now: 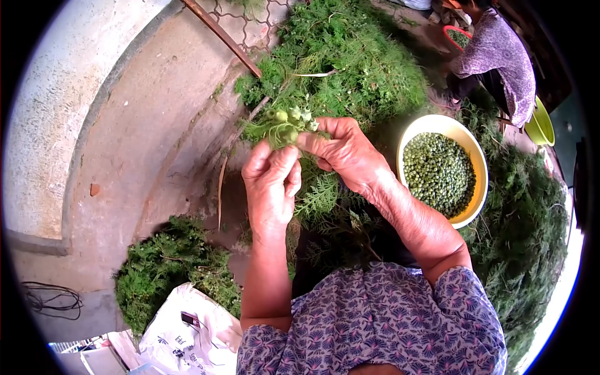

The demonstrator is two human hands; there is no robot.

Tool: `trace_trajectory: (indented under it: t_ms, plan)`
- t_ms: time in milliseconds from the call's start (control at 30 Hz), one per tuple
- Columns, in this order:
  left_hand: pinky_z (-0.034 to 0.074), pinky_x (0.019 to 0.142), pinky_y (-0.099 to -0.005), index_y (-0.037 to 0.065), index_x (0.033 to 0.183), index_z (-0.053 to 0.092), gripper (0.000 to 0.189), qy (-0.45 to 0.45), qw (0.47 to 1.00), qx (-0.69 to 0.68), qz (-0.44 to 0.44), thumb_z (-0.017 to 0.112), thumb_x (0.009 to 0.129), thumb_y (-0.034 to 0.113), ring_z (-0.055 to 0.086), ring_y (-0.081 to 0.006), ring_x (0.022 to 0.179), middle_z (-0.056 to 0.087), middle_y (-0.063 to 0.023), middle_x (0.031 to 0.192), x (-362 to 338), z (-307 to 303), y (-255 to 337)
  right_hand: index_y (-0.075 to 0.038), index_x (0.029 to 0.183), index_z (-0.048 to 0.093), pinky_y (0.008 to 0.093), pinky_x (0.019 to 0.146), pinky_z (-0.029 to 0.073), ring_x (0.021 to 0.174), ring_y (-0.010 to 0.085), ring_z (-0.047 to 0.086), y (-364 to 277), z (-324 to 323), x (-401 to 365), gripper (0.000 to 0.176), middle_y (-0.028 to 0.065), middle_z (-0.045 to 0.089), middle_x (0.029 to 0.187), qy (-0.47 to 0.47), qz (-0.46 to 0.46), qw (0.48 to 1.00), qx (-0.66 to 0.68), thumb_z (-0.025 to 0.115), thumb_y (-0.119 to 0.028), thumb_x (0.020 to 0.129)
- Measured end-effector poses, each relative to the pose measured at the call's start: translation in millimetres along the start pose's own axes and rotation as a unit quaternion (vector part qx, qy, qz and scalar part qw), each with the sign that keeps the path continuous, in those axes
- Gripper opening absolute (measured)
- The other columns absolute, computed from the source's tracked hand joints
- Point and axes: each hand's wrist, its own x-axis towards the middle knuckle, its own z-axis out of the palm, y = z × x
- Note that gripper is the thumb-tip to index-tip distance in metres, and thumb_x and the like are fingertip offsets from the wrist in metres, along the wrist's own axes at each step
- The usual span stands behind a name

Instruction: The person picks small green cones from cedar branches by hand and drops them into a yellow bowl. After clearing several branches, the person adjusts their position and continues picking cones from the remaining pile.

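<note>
Both hands meet at a small conifer sprig (257,129) that bears a cluster of green cones (290,119). My left hand (272,178) pinches it from below with thumb and fingertips. From the right, my right hand (347,150) closes thumb and forefinger at the cones' edge, its fingertips close to the left thumb. What lies between the fingertips is partly hidden. By my right forearm stands a yellow basin (410,129), filled partway with loose green cones (437,172).
Cut conifer branches (356,56) are heaped ahead, with more piles at right (519,206) and lower left (169,262). A white sack (187,331) carries a phone (190,319). Another person (497,59) crouches at upper right near a red-rimmed basin (458,37). A black cable (53,300) lies at left.
</note>
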Motion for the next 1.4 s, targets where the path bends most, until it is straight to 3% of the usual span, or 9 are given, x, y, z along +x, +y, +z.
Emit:
trace_trajectory:
  t_ms: [200,267,433,567,900,1067,1100,1200,1400]
  plan:
    - [0.032,0.039,-0.0197,0.002,0.107,0.053,0.021,-0.012,0.915,-0.383,-0.125,0.051,0.086,0.009,0.044,-0.0124,0.051,0.057,-0.0092,0.081,4,-20,-14,-0.004,0.087,0.062,0.0177,0.045,0.031,0.052,0.0037,0.045,7,-3,3,0.015,-0.0006,0.061,0.071,-0.073,0.028,0.994,0.082,0.066,-0.016,0.079]
    - [0.034,0.041,-0.0211,0.002,0.106,0.053,0.023,0.063,0.934,-0.337,-0.098,0.047,0.085,0.008,0.044,-0.0140,0.056,0.056,-0.0095,0.089,5,-20,-10,-0.004,0.094,0.062,0.0170,0.046,0.032,0.056,0.0027,0.047,5,4,1,0.020,-0.0008,0.063,0.078,-0.064,0.020,0.997,0.043,0.066,-0.018,0.080]
    - [0.032,0.040,-0.0208,0.003,0.096,0.054,0.017,0.030,0.975,-0.215,0.053,0.046,0.089,0.016,0.041,-0.0119,0.057,0.051,-0.0081,0.084,-7,-22,7,-0.001,0.097,0.060,0.0194,0.045,0.032,0.052,0.0029,0.040,10,6,6,0.023,-0.0036,0.055,0.065,-0.003,-0.033,0.998,-0.051,0.063,-0.020,0.084]
    - [0.026,0.037,-0.0165,0.000,0.086,0.058,0.009,0.173,0.962,0.149,0.148,0.059,0.084,0.008,0.037,-0.0031,0.043,0.049,0.0011,0.060,-11,9,24,-0.003,0.095,0.063,0.0199,0.049,0.035,0.056,0.0021,0.041,8,18,4,0.023,-0.0052,0.056,0.065,0.016,-0.043,0.996,-0.072,0.065,-0.022,0.082]
    - [0.027,0.039,-0.0153,-0.002,0.091,0.059,0.016,0.126,0.985,0.099,0.066,0.062,0.082,0.010,0.040,-0.0023,0.045,0.055,-0.0017,0.065,-8,4,17,0.000,0.088,0.065,0.0202,0.058,0.041,0.066,0.0017,0.048,17,17,7,0.013,-0.0023,0.062,0.073,0.032,-0.076,0.993,-0.089,0.066,-0.010,0.079]
    - [0.029,0.038,-0.0174,-0.002,0.095,0.057,0.014,0.061,0.997,-0.036,0.018,0.056,0.086,0.009,0.040,-0.0040,0.044,0.057,-0.0067,0.070,-8,-3,11,-0.002,0.083,0.066,0.0192,0.052,0.039,0.059,0.0040,0.051,5,15,10,0.008,0.0005,0.063,0.073,0.033,-0.027,0.998,0.055,0.065,-0.006,0.076]
    - [0.031,0.038,-0.0185,-0.002,0.098,0.057,0.014,0.061,0.990,-0.125,0.002,0.052,0.088,0.007,0.041,-0.0058,0.044,0.058,-0.0086,0.072,-7,-9,7,-0.004,0.083,0.066,0.0185,0.052,0.038,0.058,0.0049,0.052,-3,12,6,0.007,0.0011,0.064,0.073,0.006,0.036,0.999,0.012,0.065,-0.005,0.076]
    - [0.034,0.038,-0.0208,-0.001,0.093,0.055,0.014,0.031,0.952,-0.303,-0.033,0.047,0.088,0.011,0.042,-0.0100,0.045,0.059,-0.0155,0.091,-4,-37,2,-0.006,0.088,0.067,0.0208,0.057,0.043,0.066,0.0042,0.054,15,9,13,0.012,-0.0032,0.064,0.076,0.013,-0.059,0.997,-0.054,0.068,-0.012,0.078]
    - [0.037,0.045,-0.0203,0.000,0.088,0.057,0.007,0.062,0.990,-0.088,0.086,0.053,0.085,0.006,0.048,-0.0097,0.056,0.056,-0.0052,0.080,-8,-39,35,0.000,0.091,0.064,0.0249,0.057,0.043,0.063,0.0047,0.048,13,8,9,0.019,0.0041,0.062,0.071,-0.003,-0.122,0.926,-0.357,0.066,-0.015,0.080]
